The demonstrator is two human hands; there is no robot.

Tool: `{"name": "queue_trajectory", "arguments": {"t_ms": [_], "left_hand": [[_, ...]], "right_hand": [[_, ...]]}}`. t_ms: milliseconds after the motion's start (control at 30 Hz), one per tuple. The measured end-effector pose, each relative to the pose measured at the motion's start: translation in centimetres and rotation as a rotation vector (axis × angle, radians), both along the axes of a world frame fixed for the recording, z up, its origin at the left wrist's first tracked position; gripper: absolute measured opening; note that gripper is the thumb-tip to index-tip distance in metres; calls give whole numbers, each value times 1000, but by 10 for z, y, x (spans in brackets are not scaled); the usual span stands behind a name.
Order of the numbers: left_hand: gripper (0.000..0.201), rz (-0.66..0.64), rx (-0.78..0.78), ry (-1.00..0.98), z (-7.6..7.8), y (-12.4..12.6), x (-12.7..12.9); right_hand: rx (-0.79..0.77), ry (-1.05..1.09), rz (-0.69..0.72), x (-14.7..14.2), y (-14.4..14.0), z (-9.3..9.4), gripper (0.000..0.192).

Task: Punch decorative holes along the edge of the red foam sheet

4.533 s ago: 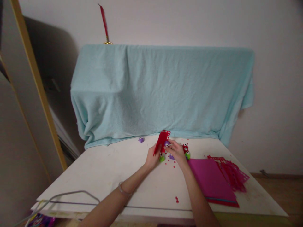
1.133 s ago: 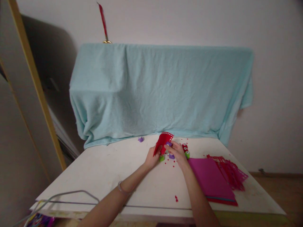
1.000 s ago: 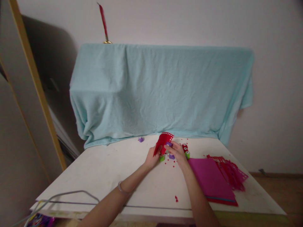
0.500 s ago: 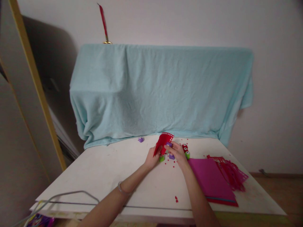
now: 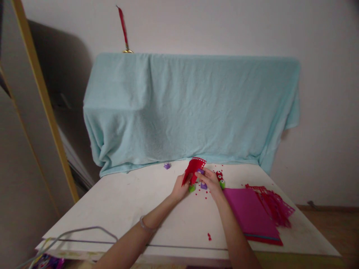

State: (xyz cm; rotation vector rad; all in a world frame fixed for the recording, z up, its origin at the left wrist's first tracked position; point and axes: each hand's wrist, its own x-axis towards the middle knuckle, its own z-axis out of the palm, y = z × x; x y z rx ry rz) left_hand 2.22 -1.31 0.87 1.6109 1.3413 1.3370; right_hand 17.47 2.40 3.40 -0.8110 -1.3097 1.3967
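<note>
My left hand [image 5: 181,187] is closed on a sheet of red paper [image 5: 192,170], which stands tilted and has a row of punched holes along its top edge. My right hand [image 5: 210,180] grips a small purple craft punch [image 5: 201,172] at the sheet's right edge. Just below the hands sit a green punch [image 5: 192,188] and another purple punch [image 5: 203,185], with tiny red cut-outs [image 5: 206,192] scattered around. Beyond my right hand, red punches [image 5: 219,175] and a green one [image 5: 222,184] stand close together.
A stack of coloured sheets, magenta on top [image 5: 249,213], lies right of my right forearm, beside punched red strips [image 5: 276,205]. One purple punch [image 5: 167,165] sits at the back. A light blue cloth [image 5: 190,108] hangs behind the table. A grey cable [image 5: 84,228] crosses the front left edge.
Almost nothing differs. Both hands keep the red paper and the purple punch in the same place, and the view has shifted very slightly.
</note>
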Motion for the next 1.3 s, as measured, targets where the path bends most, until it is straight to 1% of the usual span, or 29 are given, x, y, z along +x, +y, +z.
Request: {"name": "queue_trajectory", "arguments": {"t_ms": [300, 500, 733, 1067, 1200, 1300], "left_hand": [[43, -5, 29, -10, -1, 1, -1], [44, -25, 23, -11, -1, 1, -1], [47, 1, 11, 6, 0, 0, 0], [48, -3, -12, -8, 0, 0, 0], [46, -20, -12, -3, -1, 1, -1], [46, -6, -14, -2, -2, 1, -1]], "right_hand": [[14, -11, -4, 0, -1, 2, 37], [8, 6, 12, 1, 0, 0, 38], [-1, -6, 4, 1, 1, 0, 39], [8, 7, 14, 0, -1, 2, 35], [8, 8, 18, 1, 0, 1, 36], [6, 19, 17, 1, 0, 0, 36]]}}
